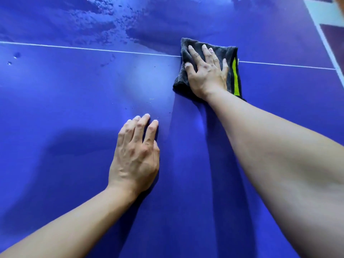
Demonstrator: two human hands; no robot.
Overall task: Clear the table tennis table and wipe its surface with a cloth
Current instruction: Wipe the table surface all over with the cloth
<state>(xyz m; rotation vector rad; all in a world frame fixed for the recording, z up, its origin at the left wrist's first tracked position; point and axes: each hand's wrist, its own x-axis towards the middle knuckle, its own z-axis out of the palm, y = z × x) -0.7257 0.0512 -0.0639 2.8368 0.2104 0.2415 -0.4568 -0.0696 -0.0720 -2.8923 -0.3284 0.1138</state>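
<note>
Blue table point(74, 174) is filling almost the whole head view, with a thin white line point(93, 48) crossing it from left to right. A wet film point(104, 23) is showing as mottled patches on the far side of the line, and a few droplets point(16, 56) are sitting just on the near side at the far left. A tiled floor point(331, 38) is showing past the table edge at the upper right.

A dark grey cloth point(181, 84), folded and carrying a yellow-green stripe point(236, 81), is lying flat on the table across the white line, right of centre. The right hand point(206, 75) is pressing down on the cloth; its fingers point(193, 53) are extended and spread, released, not curling round the fabric.

The left hand point(135, 155) is resting palm-down on the bare table, nearer the person and well apart from the cloth. Its fingers point(141, 127) are slightly bent, touching the surface at the tips and grasping nothing.
</note>
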